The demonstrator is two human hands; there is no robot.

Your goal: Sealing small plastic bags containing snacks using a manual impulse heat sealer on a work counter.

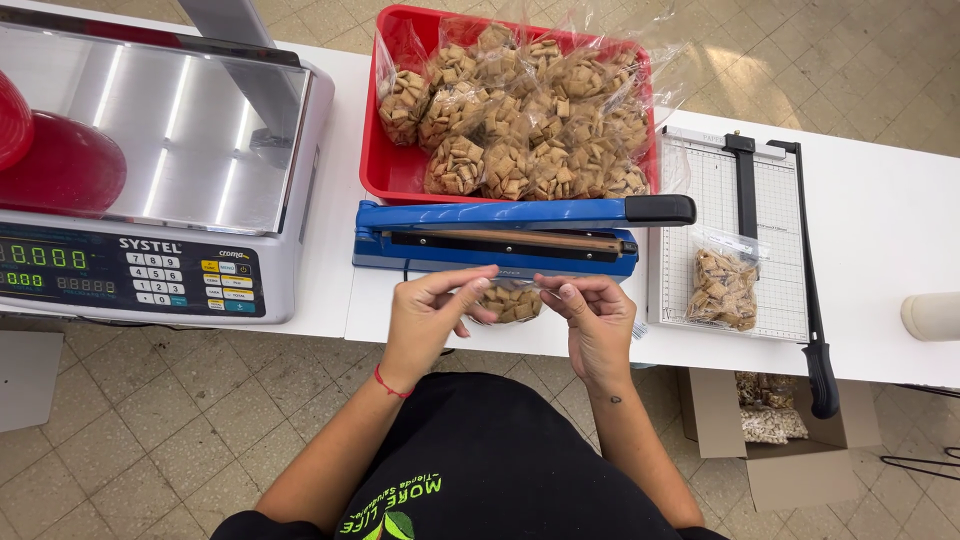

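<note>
I pinch the clear snack bag [508, 301] between my left hand [428, 318] and right hand [597, 318], its mouth edge running left-right, parallel to the blue heat sealer [500, 238] just beyond.

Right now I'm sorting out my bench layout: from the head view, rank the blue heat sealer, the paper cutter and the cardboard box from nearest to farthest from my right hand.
From the right hand:
1. Blue heat sealer, just beyond the fingers.
2. Paper cutter, to the right on the table.
3. Cardboard box, lower right, on the floor under the table.
</note>
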